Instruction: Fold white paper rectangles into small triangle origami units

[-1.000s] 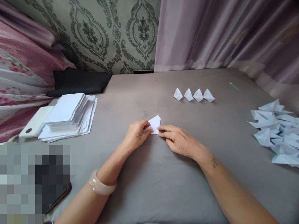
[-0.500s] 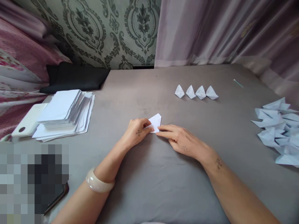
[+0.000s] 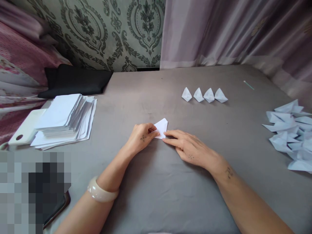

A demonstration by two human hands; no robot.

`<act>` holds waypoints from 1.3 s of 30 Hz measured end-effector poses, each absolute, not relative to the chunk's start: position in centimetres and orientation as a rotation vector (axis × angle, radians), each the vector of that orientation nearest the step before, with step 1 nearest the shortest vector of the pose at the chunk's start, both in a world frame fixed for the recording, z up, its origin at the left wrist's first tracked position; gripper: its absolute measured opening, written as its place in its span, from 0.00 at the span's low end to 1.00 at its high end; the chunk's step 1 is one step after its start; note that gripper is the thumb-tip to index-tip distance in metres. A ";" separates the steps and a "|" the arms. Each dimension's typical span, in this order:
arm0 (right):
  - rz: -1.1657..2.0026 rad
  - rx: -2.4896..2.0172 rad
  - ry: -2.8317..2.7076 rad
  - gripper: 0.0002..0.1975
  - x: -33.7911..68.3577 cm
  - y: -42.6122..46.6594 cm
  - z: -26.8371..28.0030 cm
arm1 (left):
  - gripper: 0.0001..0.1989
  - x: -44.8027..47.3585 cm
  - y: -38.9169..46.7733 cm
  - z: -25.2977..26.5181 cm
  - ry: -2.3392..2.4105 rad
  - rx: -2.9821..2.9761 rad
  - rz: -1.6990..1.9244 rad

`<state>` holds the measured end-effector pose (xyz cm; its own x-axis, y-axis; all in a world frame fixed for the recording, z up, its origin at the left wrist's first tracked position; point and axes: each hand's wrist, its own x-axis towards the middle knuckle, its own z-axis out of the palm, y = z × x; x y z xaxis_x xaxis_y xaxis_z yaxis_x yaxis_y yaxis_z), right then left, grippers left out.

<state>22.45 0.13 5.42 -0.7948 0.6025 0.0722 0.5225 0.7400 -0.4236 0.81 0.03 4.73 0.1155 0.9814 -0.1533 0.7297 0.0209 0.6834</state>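
Note:
A small folded piece of white paper [image 3: 162, 127] lies on the grey cloth in the middle of the view, pointed toward its upper right. My left hand [image 3: 143, 135] pinches its left side between thumb and fingers. From the right, my right hand [image 3: 188, 146] reaches in with its fingers stretched out, and the fingertips touch the paper's right edge. Beyond the hands, several folded paper shapes [image 3: 198, 95] stand in a row. The underside of the paper and part of its left side are hidden by my left fingers.
At left, a stack of white paper sheets [image 3: 58, 113] lies partly over a white board with a hole [image 3: 24, 126]. Black folded cloth [image 3: 80, 79] sits behind it. A pile of folded papers [image 3: 290, 130] is at right, and a thin stick [image 3: 249, 85] at the back right.
The hands and the folded paper keep nearly the same place and pose. The view has shifted slightly.

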 end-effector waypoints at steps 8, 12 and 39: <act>0.601 -0.911 -2.715 0.29 22.4 0.1 5.7 | 0.10 1.1 -0.1 4.9 1.714 1.752 0.515; 0.589 -0.921 -2.709 0.27 22.2 -0.1 5.7 | 0.10 1.2 -0.1 4.8 1.730 1.757 0.509; 0.497 -0.894 -2.641 0.16 20.5 0.1 4.1 | 0.10 2.3 -1.7 1.9 1.984 2.181 0.424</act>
